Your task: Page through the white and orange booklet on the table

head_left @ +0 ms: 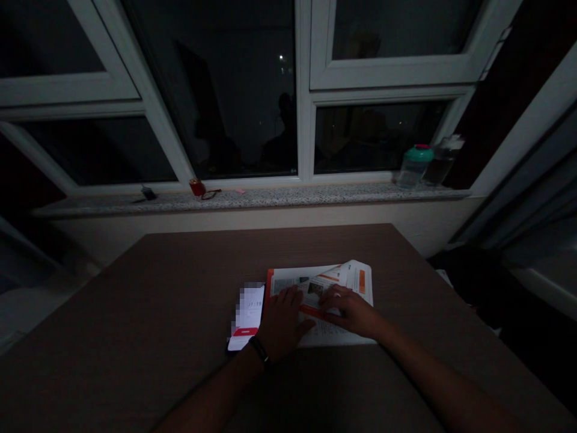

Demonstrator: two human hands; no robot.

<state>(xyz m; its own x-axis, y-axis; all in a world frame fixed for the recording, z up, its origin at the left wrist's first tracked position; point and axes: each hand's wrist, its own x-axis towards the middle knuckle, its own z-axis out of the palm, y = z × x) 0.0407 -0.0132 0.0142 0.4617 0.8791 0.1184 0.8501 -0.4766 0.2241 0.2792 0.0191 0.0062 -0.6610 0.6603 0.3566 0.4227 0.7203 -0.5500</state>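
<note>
Brown table (180, 276) carries one phone (250, 319) and, right of it, one printed booklet (333, 334), well short of the far edge. Above the booklet, one left hand (282, 319) lies palm-down, fingers outstretched; one right hand (354, 310) curls at one folded page (327, 284), pinching or not, I cannot tell.

Dimly lit room: dark window (305, 120) beyond a brown table (189, 270).
Window frame is white and divided into several panes; glass is dark, with small points of light and faint reflections. Speckled stone windowsill (279, 196) runs along the frame's base. Pale wall (419, 231) shows between windowsill and the table's far edge. Table has a wood-grain top, both far corners visible. Grey-blue curtain (532, 198) hangs beyond the table's right edge; floor there is too dark to assess.
</note>
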